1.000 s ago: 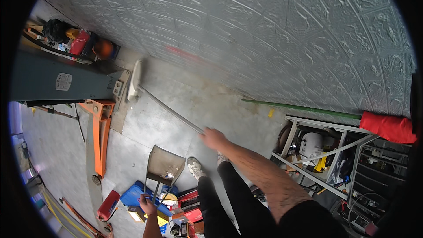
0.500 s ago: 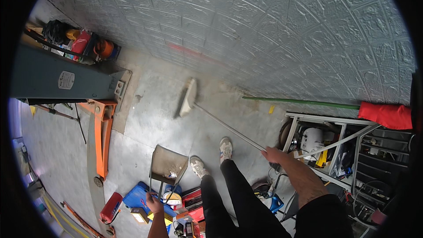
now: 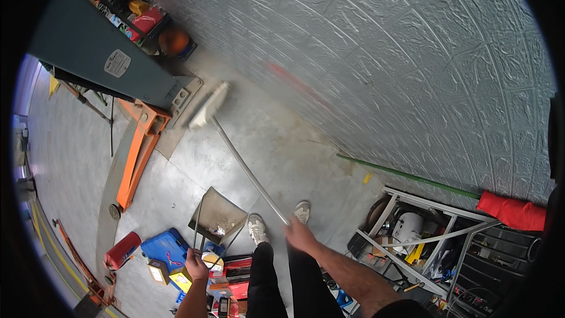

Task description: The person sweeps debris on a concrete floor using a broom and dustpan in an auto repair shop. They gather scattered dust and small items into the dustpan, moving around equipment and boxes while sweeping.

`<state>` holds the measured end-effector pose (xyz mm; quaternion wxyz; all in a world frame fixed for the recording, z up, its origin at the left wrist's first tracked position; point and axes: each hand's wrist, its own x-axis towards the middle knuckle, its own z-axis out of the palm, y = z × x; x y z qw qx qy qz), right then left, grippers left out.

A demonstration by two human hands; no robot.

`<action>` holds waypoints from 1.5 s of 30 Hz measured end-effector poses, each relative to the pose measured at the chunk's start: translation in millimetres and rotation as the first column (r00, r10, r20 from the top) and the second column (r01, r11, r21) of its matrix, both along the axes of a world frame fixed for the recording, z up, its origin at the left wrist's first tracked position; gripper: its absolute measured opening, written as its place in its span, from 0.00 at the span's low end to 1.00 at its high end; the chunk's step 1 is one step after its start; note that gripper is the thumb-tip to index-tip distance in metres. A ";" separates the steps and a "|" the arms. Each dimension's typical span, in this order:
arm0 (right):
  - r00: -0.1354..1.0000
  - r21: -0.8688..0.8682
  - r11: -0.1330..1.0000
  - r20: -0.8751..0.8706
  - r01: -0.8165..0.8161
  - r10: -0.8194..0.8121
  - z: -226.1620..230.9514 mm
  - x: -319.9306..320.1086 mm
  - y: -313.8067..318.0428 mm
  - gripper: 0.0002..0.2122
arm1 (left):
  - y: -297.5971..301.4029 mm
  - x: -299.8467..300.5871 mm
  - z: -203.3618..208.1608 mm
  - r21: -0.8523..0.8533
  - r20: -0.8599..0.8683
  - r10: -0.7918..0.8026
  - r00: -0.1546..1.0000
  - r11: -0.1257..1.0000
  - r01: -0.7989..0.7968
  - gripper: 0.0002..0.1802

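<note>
My right hand (image 3: 300,237) is closed around the pale handle of a broom (image 3: 250,174). The white broom head (image 3: 210,106) reaches over the concrete floor to the far left, close to the base plate of a dark column. Lower down, my left hand (image 3: 196,265) grips the thin handle frame of a long-handled dustpan (image 3: 223,205). Some light-coloured debris (image 3: 219,229) lies inside the pan, which stands just left of my feet. A wide stretch of floor separates the broom head from the dustpan.
A grey embossed wall (image 3: 376,70) runs along the far right. The dark column (image 3: 100,53) and an orange lift arm (image 3: 138,162) stand left. A blue case (image 3: 168,250), a fire extinguisher (image 3: 122,250) and several boxes lie near my left hand; a metal frame rack (image 3: 432,235) stands right.
The broom head has swung left and farther away, toward the column, as my right hand moved left. My left hand still holds the dustpan. The whole view has turned somewhat.
</note>
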<state>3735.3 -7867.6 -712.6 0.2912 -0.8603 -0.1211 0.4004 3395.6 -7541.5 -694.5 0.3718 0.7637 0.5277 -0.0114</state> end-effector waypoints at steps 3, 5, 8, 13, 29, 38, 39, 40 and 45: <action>0.994 -0.071 0.992 0.035 -0.104 0.107 -37.9 104.2 108.3 0.22 | 1.9 3.5 4.1 0.004 -0.003 -0.012 1.000 1.000 0.012 0.09; 0.965 -0.235 0.942 0.048 -0.239 0.257 -55.9 181.1 147.1 0.24 | 1.1 4.7 3.9 0.030 0.029 -0.006 1.000 1.000 0.005 0.10; 0.958 -0.369 0.889 -0.010 -0.271 0.287 -67.8 249.3 140.8 0.27 | -1.0 5.3 3.2 0.030 0.094 -0.015 0.995 0.999 0.012 0.10; 0.947 -0.500 0.835 -0.313 -0.230 0.074 -59.9 255.8 12.1 0.31 | -1.4 10.8 9.4 -0.011 0.029 0.020 0.999 1.000 -0.019 0.10; 0.996 -0.393 0.916 -0.072 -0.078 0.054 123.1 -33.0 -268.7 0.21 | -2.7 5.8 -6.5 0.051 0.069 -0.077 0.995 0.996 0.073 0.10; 0.999 -0.406 0.914 0.036 -0.013 0.030 -11.1 120.5 -134.4 0.29 | -3.3 -2.0 -21.2 0.016 0.057 -0.099 0.993 0.995 0.098 0.10; 0.999 -0.462 0.887 -0.039 -0.001 -0.019 -11.0 132.2 -154.8 0.30 | -4.1 -1.5 -21.3 0.017 0.044 -0.099 0.994 0.995 0.099 0.10; 0.993 -0.525 0.850 -0.113 -0.042 -0.021 -6.9 135.3 -180.6 0.30 | -4.8 -1.5 -20.4 0.046 0.061 -0.112 0.992 0.993 0.109 0.10; 0.988 -0.595 0.802 -0.151 -0.055 -0.044 48.3 64.7 -318.0 0.33 | -7.3 4.2 -14.0 0.066 0.054 -0.155 0.986 0.986 0.152 0.09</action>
